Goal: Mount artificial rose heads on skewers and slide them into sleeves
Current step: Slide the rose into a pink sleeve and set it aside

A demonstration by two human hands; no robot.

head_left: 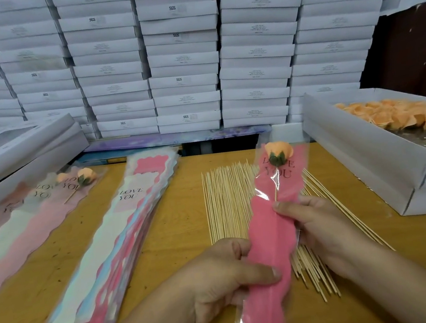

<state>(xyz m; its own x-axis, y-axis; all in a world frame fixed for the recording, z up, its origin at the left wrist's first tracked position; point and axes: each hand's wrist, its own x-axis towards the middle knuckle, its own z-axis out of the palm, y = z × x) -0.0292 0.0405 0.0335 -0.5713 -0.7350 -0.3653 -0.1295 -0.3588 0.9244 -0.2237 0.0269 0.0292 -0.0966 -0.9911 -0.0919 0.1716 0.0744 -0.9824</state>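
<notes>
The sleeve (269, 237) is running from 6 to 12 o'clock, rose (279, 150) at 12, the left hand (221, 281) gripping low while the right hand (313, 219), nearer the rose, is pinching the skewer (275, 192) through it.

Head-worn camera looks forward and down, close over the table (181, 219) toward stacked boxes (180, 58).

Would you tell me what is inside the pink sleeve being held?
Inside the pink sleeve: an orange rose head with green sepals, on a skewer. The skewer's lower length is hidden behind the pink panel.
</notes>
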